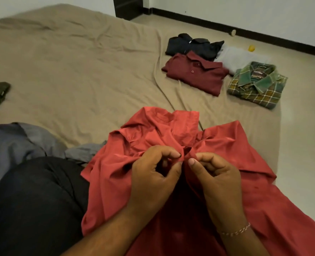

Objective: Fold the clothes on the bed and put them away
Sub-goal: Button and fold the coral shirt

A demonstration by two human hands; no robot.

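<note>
Both our hands, left hand (153,174) & right hand (217,174), pinch the red shirt (127,163) at its middle, prob. to button it before folding.

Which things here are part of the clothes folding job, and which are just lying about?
Part of the job: red shirt, pinched by left hand and right hand; folded maroon polo; folded plaid shirt; folded dark shirt; grey clothes; bed.

Lying about: yellow object and small roll on the floor.
</note>
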